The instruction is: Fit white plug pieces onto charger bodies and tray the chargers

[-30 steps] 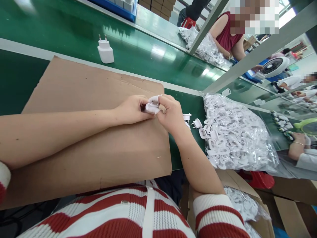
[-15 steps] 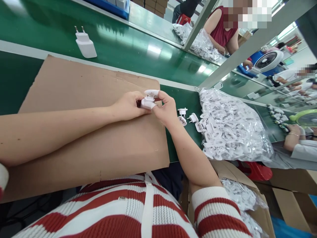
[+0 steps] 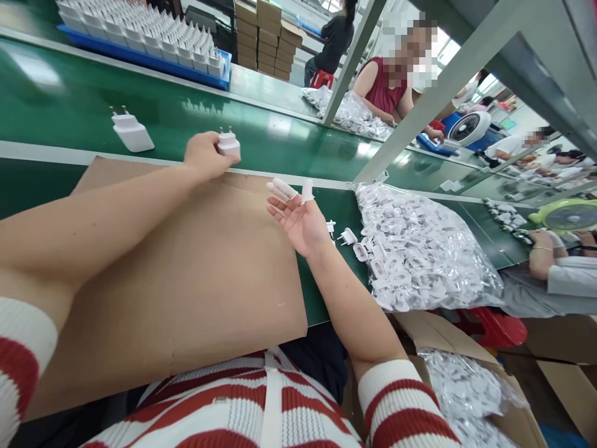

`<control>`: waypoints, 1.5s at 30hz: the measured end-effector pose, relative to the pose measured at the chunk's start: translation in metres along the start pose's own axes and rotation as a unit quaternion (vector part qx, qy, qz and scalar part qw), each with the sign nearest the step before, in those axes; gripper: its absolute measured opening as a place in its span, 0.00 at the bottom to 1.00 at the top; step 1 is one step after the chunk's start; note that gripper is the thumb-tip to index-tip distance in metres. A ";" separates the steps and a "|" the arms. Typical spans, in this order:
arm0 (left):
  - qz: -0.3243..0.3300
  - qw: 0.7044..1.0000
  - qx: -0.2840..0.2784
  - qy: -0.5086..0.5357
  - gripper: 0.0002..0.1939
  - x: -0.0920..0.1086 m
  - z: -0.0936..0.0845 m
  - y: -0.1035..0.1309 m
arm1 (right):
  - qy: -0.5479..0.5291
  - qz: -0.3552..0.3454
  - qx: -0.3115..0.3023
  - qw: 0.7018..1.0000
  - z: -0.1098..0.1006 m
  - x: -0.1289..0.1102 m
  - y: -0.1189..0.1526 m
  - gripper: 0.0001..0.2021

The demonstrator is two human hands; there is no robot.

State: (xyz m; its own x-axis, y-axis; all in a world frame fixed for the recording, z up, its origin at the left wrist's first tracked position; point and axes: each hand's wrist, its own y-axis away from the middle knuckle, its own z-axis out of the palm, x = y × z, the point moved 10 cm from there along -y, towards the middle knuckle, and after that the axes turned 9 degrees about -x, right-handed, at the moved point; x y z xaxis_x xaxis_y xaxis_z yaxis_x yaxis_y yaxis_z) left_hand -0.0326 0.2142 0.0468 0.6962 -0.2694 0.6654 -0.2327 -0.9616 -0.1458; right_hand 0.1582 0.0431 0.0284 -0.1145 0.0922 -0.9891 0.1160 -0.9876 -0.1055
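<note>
My left hand [image 3: 208,154] is closed round a white two-pin plug adapter [image 3: 229,145], holding it above the green bench with the pins pointing up. My right hand [image 3: 303,221] is open, palm up, over the right edge of the cardboard sheet [image 3: 209,267]. White finger covers sit on its thumb and some fingers; nothing lies in it. Another white plug adapter [image 3: 133,134] rests on the green surface to the left, pins toward the far side. Close to the right of my right hand lie a few loose white plug heads [image 3: 347,236].
A clear bag of many white plug heads [image 3: 420,255] lies on the right. A blue tray [image 3: 144,59] of adapters stands at the far left. A slanted metal post [image 3: 396,146] rises beyond the bag. Co-workers sit across and to the right. Below is an open carton [image 3: 448,336].
My hands have parted. The left hand has carried the adapter forward and left toward the green strip; the right hand has opened. The view has tilted up, showing more of the blue tray.
</note>
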 end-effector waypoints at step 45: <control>0.328 0.918 0.214 -0.064 0.51 0.036 -0.034 -0.004 | 0.714 0.279 0.280 0.578 -0.199 -0.043 0.177 0.23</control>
State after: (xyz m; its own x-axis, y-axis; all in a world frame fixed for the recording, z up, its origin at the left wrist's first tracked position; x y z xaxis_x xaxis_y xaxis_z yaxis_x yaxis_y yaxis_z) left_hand -0.0295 0.2098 0.0965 0.5813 -0.7761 0.2446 -0.3619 -0.5158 -0.7765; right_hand 0.3802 -0.1103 0.0318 0.7638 -0.6449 0.0279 -0.6417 -0.7633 -0.0749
